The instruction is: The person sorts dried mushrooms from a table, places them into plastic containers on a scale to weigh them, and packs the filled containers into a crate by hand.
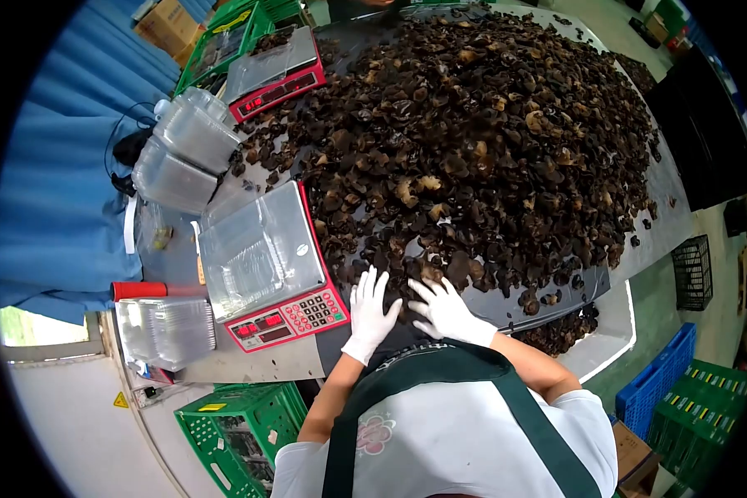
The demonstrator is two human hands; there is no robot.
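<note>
Two gloved hands, the left hand (370,315) and right hand (450,313), spread open, grasp nothing beside the wood-ear fungus (490,124), centre to upper right (plenty left loose); the clear plastic container (261,241), left of centre, looks unfilled.

Dark brown, curled fungus pieces (490,149) lie in a broad, loose heap on the table (671,207); some show tan patches.

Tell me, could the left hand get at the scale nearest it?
Probably yes: the left hand looks open, right beside the keypad end of the scale, and nothing visible stands between them.
</note>
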